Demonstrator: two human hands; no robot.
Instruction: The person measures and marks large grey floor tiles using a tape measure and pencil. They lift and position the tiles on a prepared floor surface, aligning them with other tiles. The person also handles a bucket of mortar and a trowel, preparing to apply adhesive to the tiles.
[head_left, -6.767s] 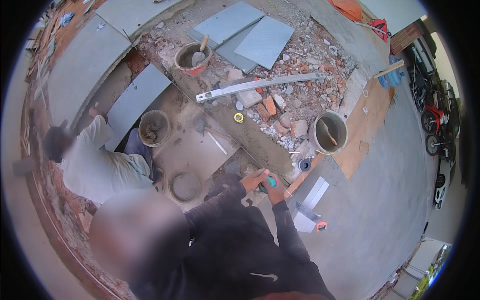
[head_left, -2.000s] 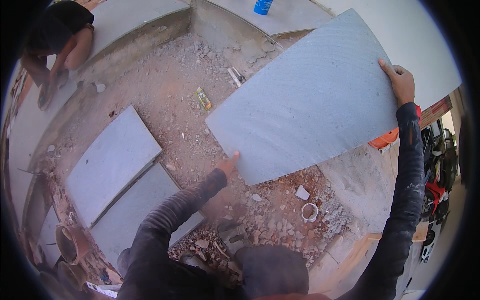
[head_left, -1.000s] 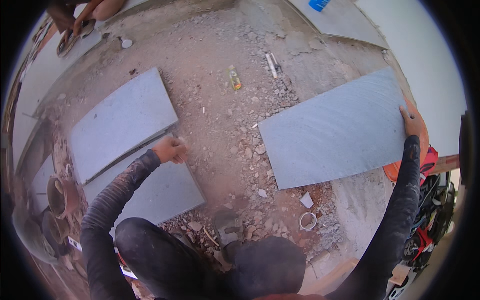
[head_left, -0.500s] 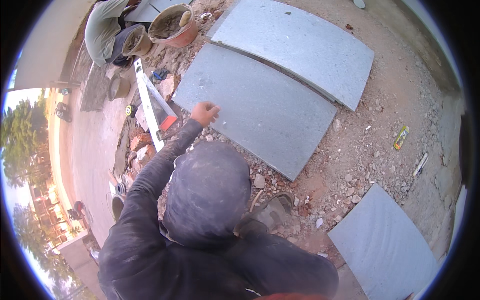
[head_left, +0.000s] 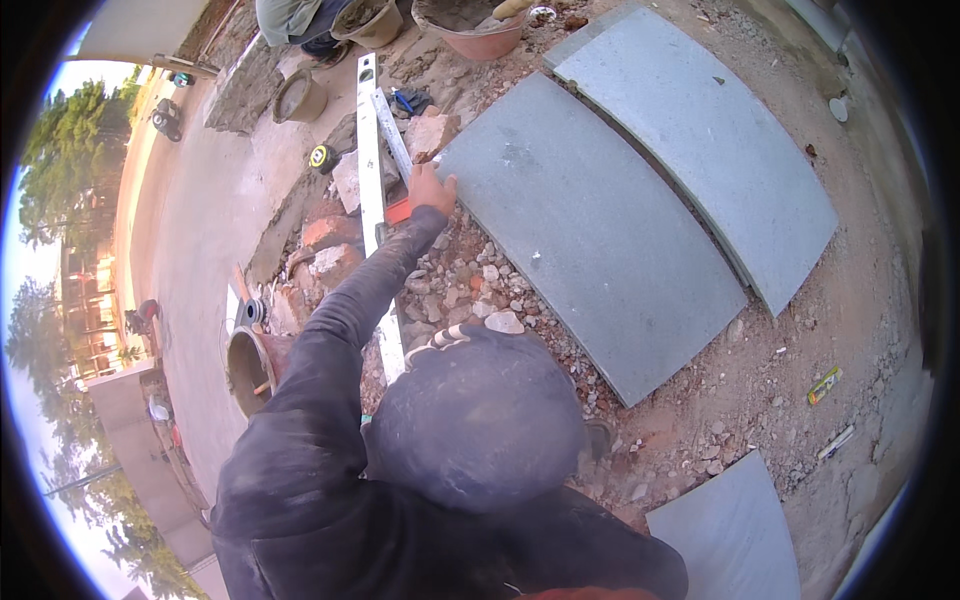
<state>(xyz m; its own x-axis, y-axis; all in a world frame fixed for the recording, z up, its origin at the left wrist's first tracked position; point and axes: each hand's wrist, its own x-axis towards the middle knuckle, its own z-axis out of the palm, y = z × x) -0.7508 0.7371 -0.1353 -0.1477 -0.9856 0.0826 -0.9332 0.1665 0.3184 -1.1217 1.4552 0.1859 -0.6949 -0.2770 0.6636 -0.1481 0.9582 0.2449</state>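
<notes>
My left hand (head_left: 431,188), bare below a dark sleeve, is at the near left corner of a large grey stone slab (head_left: 600,240). Its fingers bend downward, their tips hidden, with the thumb at the slab's edge; what they grip cannot be made out. Just left of it lie a long white level (head_left: 370,170) and a shorter bar (head_left: 393,135) with a red end (head_left: 398,211). Pale, finger-like shapes, apparently my gloved right hand (head_left: 442,338), show past the dark cap near the level's lower end; the rest is hidden.
A second grey slab (head_left: 710,130) lies beyond the first, another (head_left: 735,530) at lower right. Rubble (head_left: 470,280) borders the slabs. Left are a tape measure (head_left: 322,158) and buckets (head_left: 300,97), (head_left: 250,370); a mortar tub (head_left: 470,30) and a crouching person (head_left: 290,18) are farther off.
My left hand has moved off the slab's surface to its near left corner, and its fingers now point down. The view has shifted, and pale fingers now show beside the cap.
</notes>
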